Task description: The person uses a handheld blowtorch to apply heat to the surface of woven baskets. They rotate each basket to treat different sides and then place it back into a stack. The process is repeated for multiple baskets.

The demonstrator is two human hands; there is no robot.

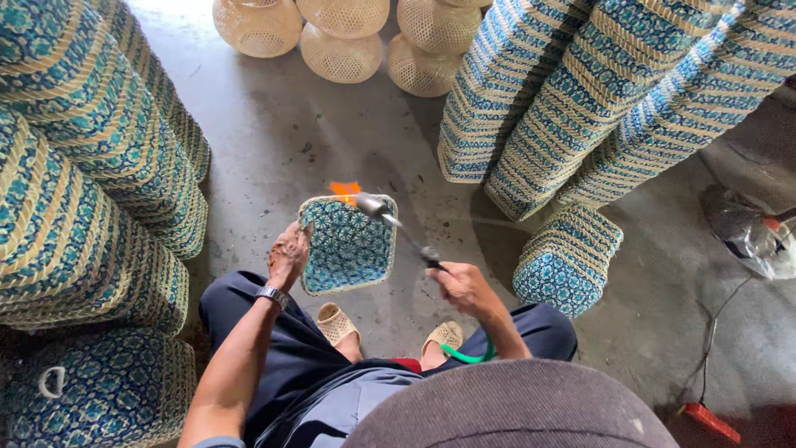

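Your left hand point(288, 255) grips the edge of a small blue woven basket point(348, 246), tilting its bottom up toward you, while your right hand point(464, 286) clasps a torch point(398, 232) whose flame point(345, 191) licks the basket's far rim; finished stacks point(91, 199) stand around on the floor point(332, 133).

Four pale wicker lanterns point(342, 37), one torch point(398, 228)

The left hand point(287, 254) is gripping the edge of a blue woven basket point(348, 246) while the right hand point(461, 284) is holding a gas torch point(396, 226), its orange flame point(345, 191) licking the basket's rim, beside stacked baskets point(91, 199).
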